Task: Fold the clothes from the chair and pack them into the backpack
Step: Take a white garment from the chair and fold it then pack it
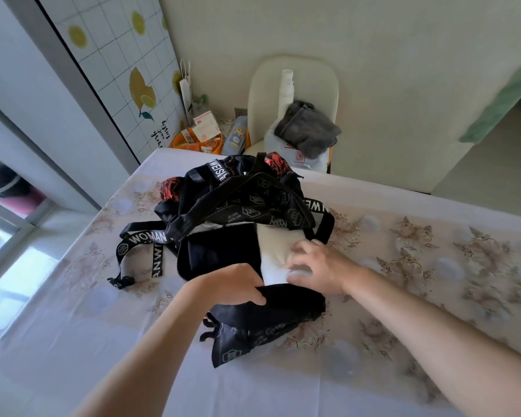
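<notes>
Packing partly done: one garment going in, more left on the chair.

On the table (433, 206), beyond which a chair (262, 94) is seen with a crumpled grey garment (309, 129) not yet folded, the open backpack (220, 257) is lain. A folded white garment (275, 251) is lodged half inside it. The backpack's rim is gripped by the left hand (235, 285), and the white garment is pressed by the spread fingers of the right hand (319, 266).

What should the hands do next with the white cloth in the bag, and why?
Probably the right hand should push the white cloth deeper into the backpack while the left hand holds the opening's edge. Much of the cloth shows at the opening, and grey clothes wait on the chair.
</notes>
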The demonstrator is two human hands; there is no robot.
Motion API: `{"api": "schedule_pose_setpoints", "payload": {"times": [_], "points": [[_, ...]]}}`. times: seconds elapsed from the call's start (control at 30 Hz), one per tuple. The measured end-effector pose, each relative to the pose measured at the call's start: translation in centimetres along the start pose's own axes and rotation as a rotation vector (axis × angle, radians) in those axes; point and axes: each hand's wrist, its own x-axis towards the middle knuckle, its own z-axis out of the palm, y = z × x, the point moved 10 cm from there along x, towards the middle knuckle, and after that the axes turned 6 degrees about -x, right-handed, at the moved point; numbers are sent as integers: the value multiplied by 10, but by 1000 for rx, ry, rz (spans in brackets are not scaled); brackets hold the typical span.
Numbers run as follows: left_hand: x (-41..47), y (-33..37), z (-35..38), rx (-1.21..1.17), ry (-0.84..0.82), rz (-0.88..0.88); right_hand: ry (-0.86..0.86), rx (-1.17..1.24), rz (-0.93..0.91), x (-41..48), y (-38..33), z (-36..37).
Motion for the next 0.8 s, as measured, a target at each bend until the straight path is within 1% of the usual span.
{"api": "schedule_pose_setpoints", "payload": {"times": [0.07, 0.1, 0.17, 0.23, 0.27, 0.33, 0.37, 0.4, 0.43, 0.47, 0.5, 0.53, 0.57, 0.6, 0.67, 0.7, 0.73, 0.77, 0.8], "points": [[-2, -11, -2, -86, 35, -14, 173, 56, -125, -9, -18, 4], [-2, -13, -2, -105, 48, -3, 230, 110, -159, -11, -27, 6], [0, -12, 0, -91, 73, 31, 244, 185, -177, -9, -40, 12], [3, -5, -3, -108, 141, 94, 220, 165, -158, -9, -45, 11], [3, 2, -9, -113, 227, 150, 212, 152, -135, -10, -44, 7], [7, 19, -23, -6, 485, 317, 238, 108, -120, -18, -43, -6], [15, 24, -23, 68, 541, 367, 252, 85, -124, -24, -45, -11], [27, 25, -17, 125, 504, 361, 248, 59, -126, -28, -47, -12], [43, 24, -3, 189, 385, 326, 240, 26, -124, -32, -48, -11], [57, 24, 14, 313, 258, 318, 241, -4, -121, -34, -49, -9], [67, 25, 27, 441, 174, 344, 257, -16, -118, -36, -49, -9], [72, 27, 32, 541, 141, 369, 284, -13, -112, -36, -48, -10], [73, 31, 35, 580, 137, 408, 316, -11, -104, -34, -46, -12], [69, 34, 30, 536, 175, 433, 346, -24, -95, -31, -44, -14], [55, 30, 4, 230, 337, 411, 358, -82, -59, -18, -42, -17], [50, 21, -10, 131, 437, 385, 344, -110, -30, -10, -42, -17], [42, 15, -24, 140, 556, 368, 324, -131, 8, 0, -41, -17], [36, 9, -34, 237, 644, 327, 305, -141, 45, 10, -43, -16], [33, -1, -39, 330, 671, 273, 288, -143, 73, 20, -47, -16]]}}
